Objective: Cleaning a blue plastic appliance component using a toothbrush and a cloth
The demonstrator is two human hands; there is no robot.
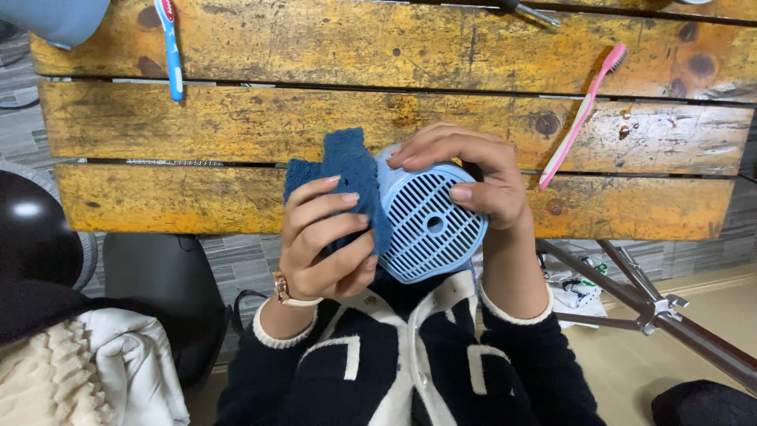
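Above lap, before yellow plank table: right hand clamps round pale-blue slotted grille cover, face tilted up for access. Left hand pinches dark-blue cloth against cover's edge. Pink toothbrush, blue toothbrush lie on planks.

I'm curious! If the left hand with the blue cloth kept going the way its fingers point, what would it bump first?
Probably the round blue grille; the left hand already presses the cloth to its edge.
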